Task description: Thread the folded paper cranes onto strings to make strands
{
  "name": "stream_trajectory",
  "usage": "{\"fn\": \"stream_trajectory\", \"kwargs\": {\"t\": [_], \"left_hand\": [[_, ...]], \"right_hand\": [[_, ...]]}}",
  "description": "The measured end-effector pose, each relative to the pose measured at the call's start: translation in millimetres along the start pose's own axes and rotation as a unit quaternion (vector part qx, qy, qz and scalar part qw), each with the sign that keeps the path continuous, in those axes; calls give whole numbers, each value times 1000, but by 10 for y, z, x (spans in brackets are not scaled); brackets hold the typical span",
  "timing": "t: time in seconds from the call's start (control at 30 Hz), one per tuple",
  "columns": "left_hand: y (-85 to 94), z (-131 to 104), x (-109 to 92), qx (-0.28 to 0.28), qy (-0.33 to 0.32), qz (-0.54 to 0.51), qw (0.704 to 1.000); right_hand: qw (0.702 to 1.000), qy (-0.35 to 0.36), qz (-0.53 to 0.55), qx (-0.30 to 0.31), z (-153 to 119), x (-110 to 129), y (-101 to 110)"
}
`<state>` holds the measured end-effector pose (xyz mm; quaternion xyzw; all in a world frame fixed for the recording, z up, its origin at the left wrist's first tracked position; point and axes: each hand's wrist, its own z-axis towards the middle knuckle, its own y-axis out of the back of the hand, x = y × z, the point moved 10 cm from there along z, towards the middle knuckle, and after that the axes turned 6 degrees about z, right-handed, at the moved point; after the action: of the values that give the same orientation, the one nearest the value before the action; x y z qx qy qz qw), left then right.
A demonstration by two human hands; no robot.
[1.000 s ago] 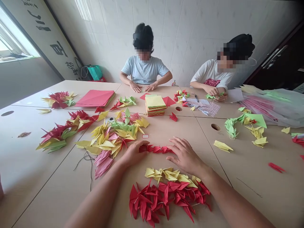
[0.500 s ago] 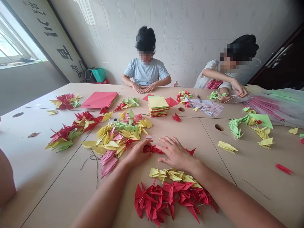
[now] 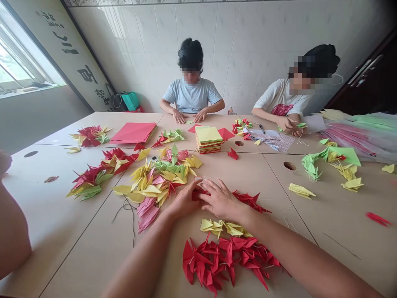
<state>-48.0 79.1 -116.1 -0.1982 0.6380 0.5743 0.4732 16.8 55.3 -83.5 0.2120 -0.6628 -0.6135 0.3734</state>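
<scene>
Red folded paper cranes [image 3: 201, 194] lie between my two hands, mostly hidden by the fingers. My left hand [image 3: 185, 200] curls around them from the left side. From the right, my right hand [image 3: 223, 202] reaches over with fingers stretched out, their tips touching the cranes by the left hand. More red cranes [image 3: 252, 200] extend past the right wrist. Below the hands is a short row of yellow folded cranes [image 3: 212, 226], and nearest me a heap of red cranes [image 3: 214, 260] with thread among them. Mixed yellow, pink and green cranes [image 3: 155, 182] pile up beside my left hand.
Red paper sheets [image 3: 133, 132] and a yellow-topped paper stack [image 3: 209, 138] stand farther back. Green and yellow strung cranes [image 3: 312, 165] lie at the right near a table hole [image 3: 289, 166]. Two people sit opposite, hands on paper. A person's arm [image 3: 14, 223] is at the left edge.
My right hand has moved left to meet my left hand over the red cranes, uncovering more red cranes on the right. The view has shifted slightly. The person at right has lowered a raised hand.
</scene>
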Motion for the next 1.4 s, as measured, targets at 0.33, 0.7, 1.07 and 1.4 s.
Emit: {"fn": "stream_trajectory", "kwargs": {"t": [0.33, 0.7, 1.07, 1.4], "left_hand": [[23, -9, 61, 6, 36, 57, 998], [64, 34, 60, -5, 50, 106, 993], [48, 40, 22, -38, 58, 208, 976], [131, 36, -21, -89, 57, 182, 978]], "right_hand": [[976, -125, 116, -137, -829, -871, 701], [879, -344, 323, -70, -1978, -1577, -9], [890, -257, 329, -185, -1775, -1542, 217], [709, -348, 536, -296, -2078, -1890, -30]]}}
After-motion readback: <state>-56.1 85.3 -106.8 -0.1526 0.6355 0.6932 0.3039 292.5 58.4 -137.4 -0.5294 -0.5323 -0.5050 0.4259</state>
